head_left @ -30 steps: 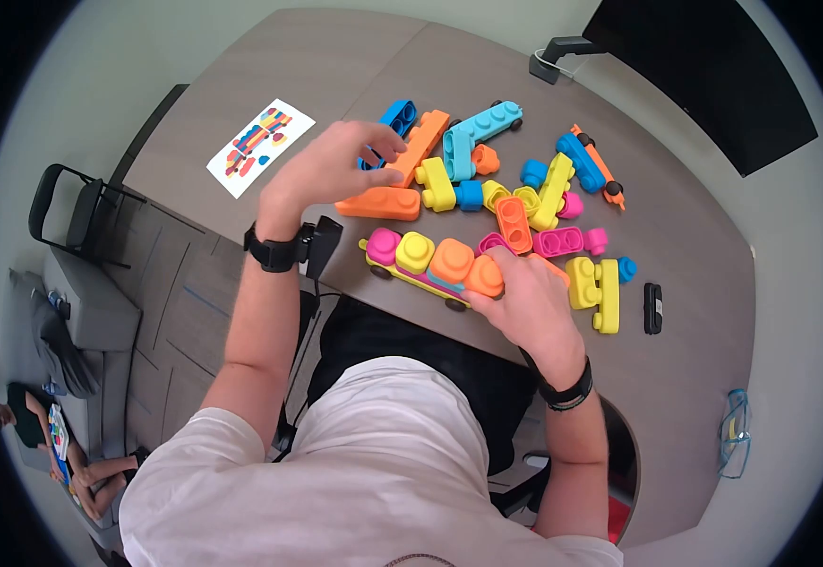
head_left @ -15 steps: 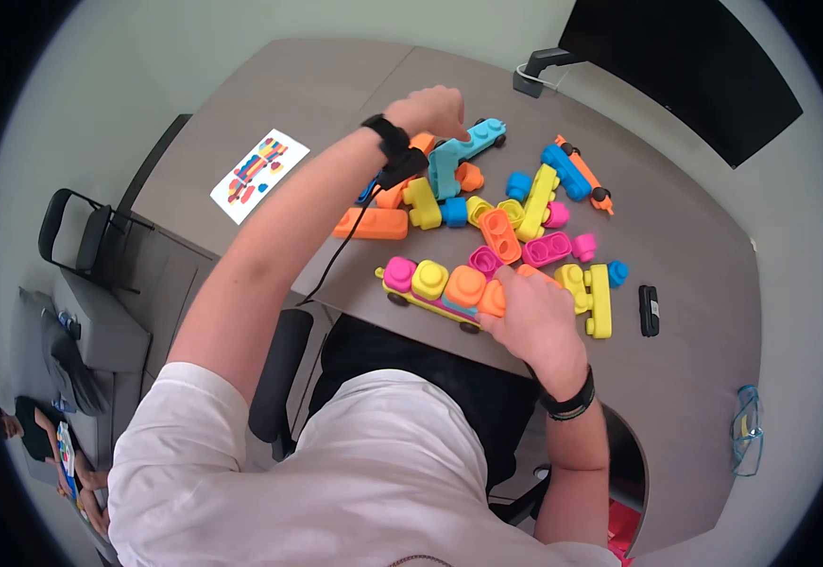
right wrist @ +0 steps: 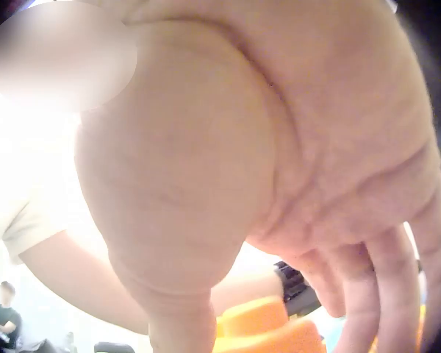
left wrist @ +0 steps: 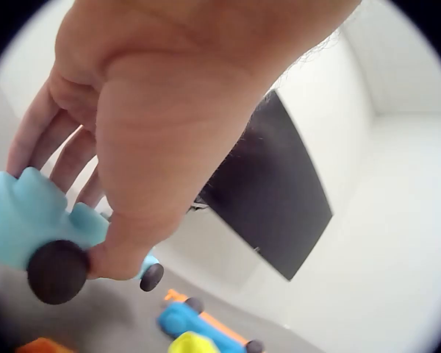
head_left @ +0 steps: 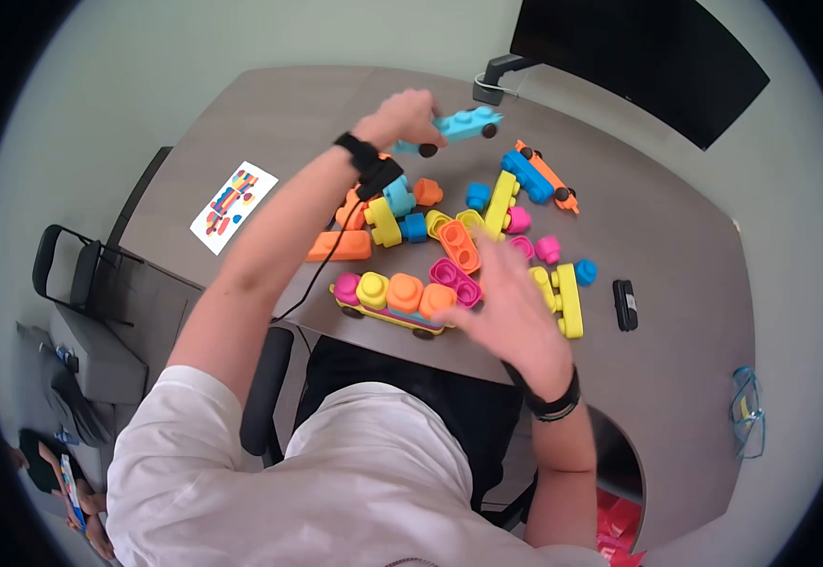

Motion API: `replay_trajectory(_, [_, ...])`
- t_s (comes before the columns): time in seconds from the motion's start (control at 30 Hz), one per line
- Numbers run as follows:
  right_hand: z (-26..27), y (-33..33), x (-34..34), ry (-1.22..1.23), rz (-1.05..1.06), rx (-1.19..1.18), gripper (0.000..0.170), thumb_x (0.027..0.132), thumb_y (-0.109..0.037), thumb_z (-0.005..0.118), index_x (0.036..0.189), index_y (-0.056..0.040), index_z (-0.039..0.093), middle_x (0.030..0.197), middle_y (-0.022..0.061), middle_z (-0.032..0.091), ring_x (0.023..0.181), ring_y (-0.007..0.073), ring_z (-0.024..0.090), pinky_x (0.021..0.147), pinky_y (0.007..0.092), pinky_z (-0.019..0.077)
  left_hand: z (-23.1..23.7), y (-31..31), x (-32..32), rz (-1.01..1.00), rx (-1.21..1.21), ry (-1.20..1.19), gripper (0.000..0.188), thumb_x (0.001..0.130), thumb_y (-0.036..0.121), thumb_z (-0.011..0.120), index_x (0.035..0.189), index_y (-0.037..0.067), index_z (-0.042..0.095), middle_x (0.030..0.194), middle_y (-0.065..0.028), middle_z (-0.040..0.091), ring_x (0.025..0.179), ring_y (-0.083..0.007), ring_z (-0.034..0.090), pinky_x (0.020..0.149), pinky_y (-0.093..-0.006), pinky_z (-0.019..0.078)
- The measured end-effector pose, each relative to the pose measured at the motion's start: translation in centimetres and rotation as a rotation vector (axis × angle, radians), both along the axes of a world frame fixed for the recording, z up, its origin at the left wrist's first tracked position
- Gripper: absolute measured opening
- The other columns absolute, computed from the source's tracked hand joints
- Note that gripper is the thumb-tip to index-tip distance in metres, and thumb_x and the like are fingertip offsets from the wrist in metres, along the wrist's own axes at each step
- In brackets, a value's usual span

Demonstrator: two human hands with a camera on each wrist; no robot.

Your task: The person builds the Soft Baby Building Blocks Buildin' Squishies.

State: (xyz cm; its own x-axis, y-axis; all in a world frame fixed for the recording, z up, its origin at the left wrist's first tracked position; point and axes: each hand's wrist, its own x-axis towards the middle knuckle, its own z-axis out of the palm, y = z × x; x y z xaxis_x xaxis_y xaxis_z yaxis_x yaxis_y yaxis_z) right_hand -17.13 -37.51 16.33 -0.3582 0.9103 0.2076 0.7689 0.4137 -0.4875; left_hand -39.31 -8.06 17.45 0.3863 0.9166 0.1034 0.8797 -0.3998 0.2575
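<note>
A light blue wheeled toy base is raised at the far side of the block pile, gripped by my left hand. In the left wrist view the thumb presses the side of this base by a black wheel, with fingers over its studs. My right hand hovers with fingers spread and nothing in its grasp. Left of its thumb stands a yellow wheeled base topped with a pink, a yellow and two orange blocks. The right wrist view shows orange blocks beyond the thumb.
Loose blocks lie mid-table, among them a light blue one and a long yellow one. An orange wheeled base lies beside a blue block. A picture card, black case, glasses and monitor are around.
My left hand has reached to the far side and lifted the light blue base away from the light blue block. The right hand has let go of the block-topped toy and spread its fingers.
</note>
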Motion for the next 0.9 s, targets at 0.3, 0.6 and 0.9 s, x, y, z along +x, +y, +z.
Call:
replay_trajectory(0.3, [4.1,-1.7,1.2,0.05,-0.051,0.281,0.101,0.077,-0.026,0.098,0.166,-0.0138,0.052,0.139,0.018,0.069,0.129,0.0409,0.064,0.108,0.0503,0.0531,7.6,-23.7,-1.7,-0.536,0.172,-0.2,0.072,0.075,0.024,0.095,0.143,0.013,0.073,0.116,-0.0135,0.082,0.113,-0.0384,0.075,0.098,-0.0445,0.0605])
replay_trajectory(0.6, [1.8,-5.7,7.1,-0.343,-0.068,-0.092,0.069,0.084,-0.029,0.093,0.149,-0.0198,0.071,0.109,0.018,0.076,0.108,0.0409,0.073,0.09,0.0524,0.0593,-3.1,-26.9,-4.3,-0.419,-0.032,-0.192,0.078,0.077,0.029,0.1,0.144,0.008,0.066,0.125,-0.0173,0.077,0.118,-0.0389,0.074,0.1,-0.0482,0.0582])
replay_trajectory(0.9, [-4.8,-6.8,7.0,-0.367,-0.13,-0.193,0.071,0.08,-0.024,0.097,0.147,-0.0144,0.073,0.11,0.0167,0.075,0.109,0.0401,0.071,0.095,0.052,0.0587,-5.6,-26.9,-5.7,-0.32,-0.106,-0.393,0.058,0.078,0.011,0.096,0.13,0.009,0.071,0.116,-0.0159,0.078,0.113,-0.0403,0.073,0.095,-0.0482,0.0574])
